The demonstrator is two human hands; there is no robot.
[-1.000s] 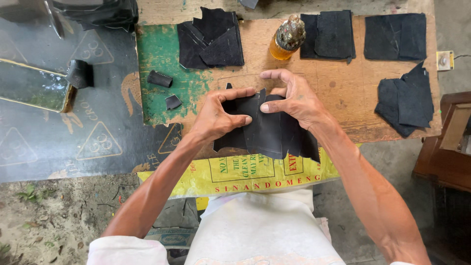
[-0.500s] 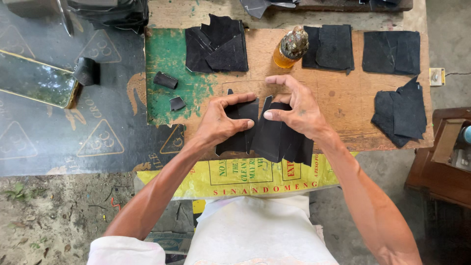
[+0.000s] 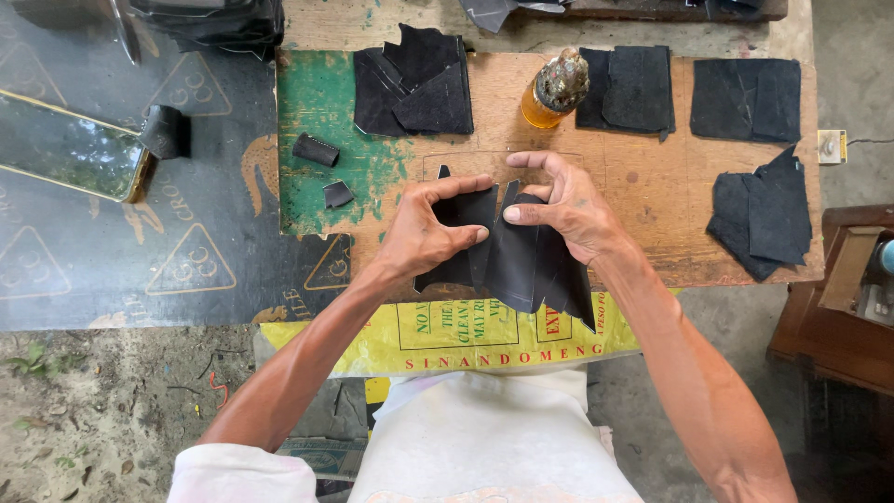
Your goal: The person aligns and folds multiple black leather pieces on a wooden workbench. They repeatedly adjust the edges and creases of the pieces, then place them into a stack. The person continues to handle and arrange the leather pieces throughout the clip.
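Left hand (image 3: pixel 424 237) and right hand (image 3: pixel 568 210) pinching black leather piece (image 3: pixel 517 265) at 12 o'clock edge; thin, floppy, likely light.

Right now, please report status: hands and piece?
Left hand and right hand both grip black leather pieces over wooden board. Glue bottle stands apart, behind.

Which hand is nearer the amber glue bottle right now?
Right. The right hand sits just below the amber bottle, fingers on the black leather pieces. The left hand grips the same pieces farther to the bottle's lower left.
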